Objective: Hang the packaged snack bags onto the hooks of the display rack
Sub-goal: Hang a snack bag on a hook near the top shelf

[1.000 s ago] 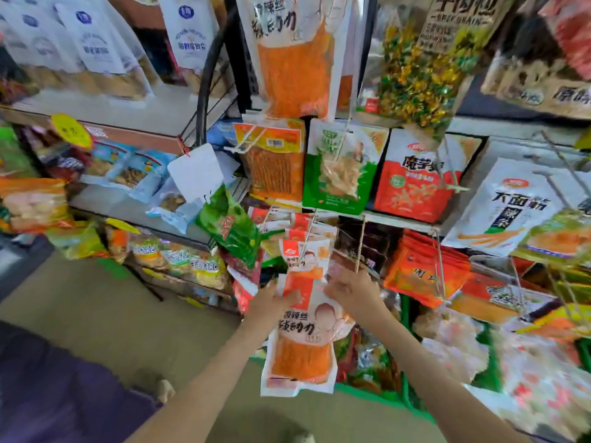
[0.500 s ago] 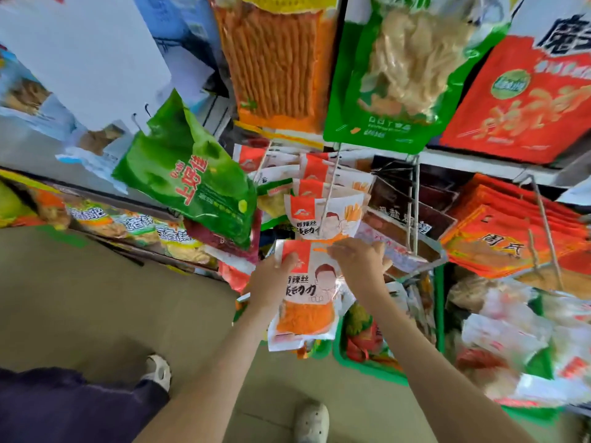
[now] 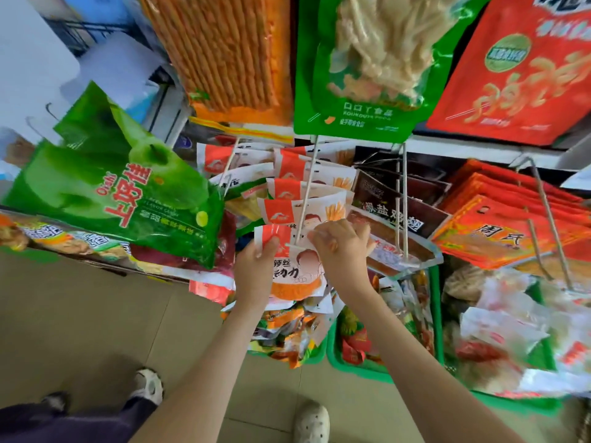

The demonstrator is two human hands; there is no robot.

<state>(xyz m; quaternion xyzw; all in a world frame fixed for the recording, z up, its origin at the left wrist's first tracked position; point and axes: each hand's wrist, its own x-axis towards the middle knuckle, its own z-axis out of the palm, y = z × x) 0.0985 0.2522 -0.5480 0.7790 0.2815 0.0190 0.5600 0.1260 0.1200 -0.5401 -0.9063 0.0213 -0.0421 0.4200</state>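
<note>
Head view: the left hand (image 3: pixel 256 273) pinches the upper corner of the snack bag (image 3: pixel 295 284), with the thumb on its red patch. The right hand (image 3: pixel 343 251), fingers curled, pinches the top edge just beside it. The bag's top meets the tip of the white hook (image 3: pixel 307 190), which runs up and away from both hands and carries matching bags (image 3: pixel 284 190). The step appears to be threading the hang hole, though I cannot tell whether the tip is through. Next, the bag likely needs sliding along the rod.

Snack bag (image 3: pixel 295 273) now higher, top edge at hook (image 3: pixel 305 193) tip.
</note>
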